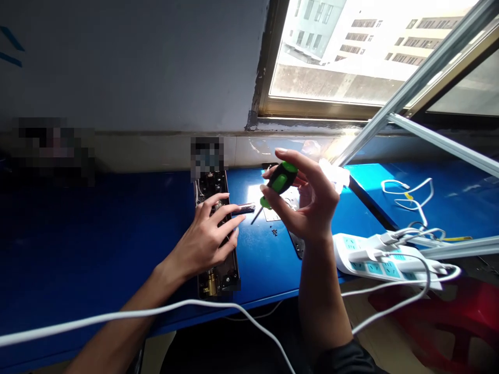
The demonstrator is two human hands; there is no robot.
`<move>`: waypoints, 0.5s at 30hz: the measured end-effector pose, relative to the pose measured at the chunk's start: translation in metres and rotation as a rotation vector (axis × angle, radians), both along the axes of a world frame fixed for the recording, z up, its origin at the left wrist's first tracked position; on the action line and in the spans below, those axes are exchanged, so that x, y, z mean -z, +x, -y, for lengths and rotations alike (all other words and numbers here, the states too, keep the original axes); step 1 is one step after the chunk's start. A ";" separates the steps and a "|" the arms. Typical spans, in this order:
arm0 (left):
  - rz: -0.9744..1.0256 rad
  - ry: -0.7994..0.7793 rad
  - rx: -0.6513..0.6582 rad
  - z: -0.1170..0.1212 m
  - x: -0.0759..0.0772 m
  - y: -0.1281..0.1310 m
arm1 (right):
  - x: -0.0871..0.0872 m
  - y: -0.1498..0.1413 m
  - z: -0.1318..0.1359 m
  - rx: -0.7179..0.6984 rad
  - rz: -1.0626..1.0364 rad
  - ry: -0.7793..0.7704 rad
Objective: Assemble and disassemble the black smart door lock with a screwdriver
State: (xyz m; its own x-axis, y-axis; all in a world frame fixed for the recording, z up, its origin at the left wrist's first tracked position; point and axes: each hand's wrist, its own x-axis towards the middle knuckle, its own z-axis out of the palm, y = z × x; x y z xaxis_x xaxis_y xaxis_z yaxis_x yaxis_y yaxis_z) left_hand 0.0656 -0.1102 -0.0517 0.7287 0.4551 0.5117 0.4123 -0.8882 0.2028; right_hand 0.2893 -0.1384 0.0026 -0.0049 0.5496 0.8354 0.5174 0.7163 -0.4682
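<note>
My left hand (205,234) lies with its fingers spread over a long, dark electronic lock body (224,278), which has a brass part (210,284) at its near end. Its fingertips reach toward a small black cylindrical part (245,209) on the blue tabletop (265,275). My right hand (310,200) is raised above the table, holding a screwdriver (279,179) with a green and black handle. Its thin shaft points down and left. Several tiny dark screws (274,232) lie near a pale metal plate (281,208).
A dark panel (297,244) lies partly under my right wrist. A white power strip (376,259) with plugged-in cables sits at the right, and a white cable (117,311) crosses the near table edge. Behind are a wall and window; a red stool (440,317) stands below right.
</note>
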 end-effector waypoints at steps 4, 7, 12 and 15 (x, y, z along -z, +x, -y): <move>-0.108 0.003 0.052 0.006 0.001 0.014 | 0.003 0.028 0.002 0.031 0.187 -0.138; -0.130 0.005 0.066 0.008 0.004 0.019 | 0.012 0.039 0.000 0.019 0.230 -0.250; -0.114 0.004 0.068 0.008 0.007 0.021 | 0.022 0.039 0.000 0.011 0.194 -0.266; -0.093 0.002 0.071 0.006 0.006 0.019 | 0.018 0.033 0.002 0.029 0.158 -0.244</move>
State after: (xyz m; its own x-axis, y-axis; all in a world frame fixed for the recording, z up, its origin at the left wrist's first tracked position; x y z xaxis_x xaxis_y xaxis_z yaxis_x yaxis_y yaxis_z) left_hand 0.0843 -0.1163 -0.0580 0.8036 0.3997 0.4410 0.3655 -0.9162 0.1645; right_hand 0.3225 -0.1403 -0.0157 -0.1057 0.7362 0.6684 0.6166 0.5759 -0.5368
